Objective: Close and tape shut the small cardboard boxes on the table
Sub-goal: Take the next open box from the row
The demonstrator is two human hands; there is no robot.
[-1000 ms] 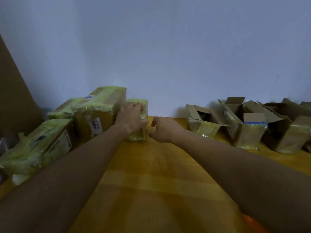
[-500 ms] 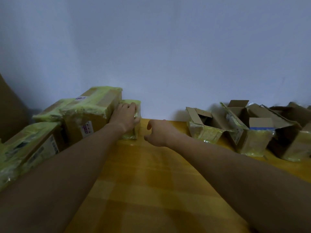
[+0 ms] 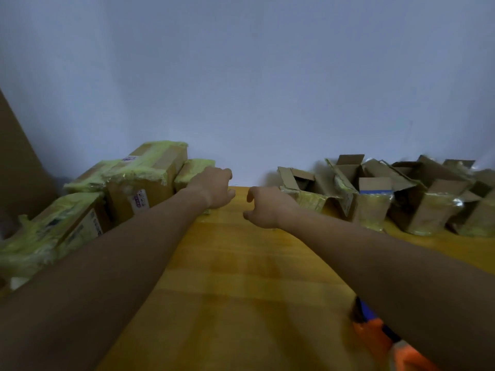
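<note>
Both arms stretch across the yellow counter (image 3: 241,263): the left hand (image 3: 214,187) hovers at the small taped box (image 3: 194,171) at eleven o'clock, fingers loosely curled, its grip grasping nothing, though contact with that box is hard to tell. The right hand (image 3: 267,207) hangs relaxed and released, just beside the nearest open box (image 3: 308,190) at one o'clock. More open-flapped boxes (image 3: 401,194) line the wall toward two o'clock, and taped boxes (image 3: 139,180) pile up at ten.

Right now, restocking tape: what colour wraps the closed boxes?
Yellow-green tape on the closed boxes, head view.
</note>
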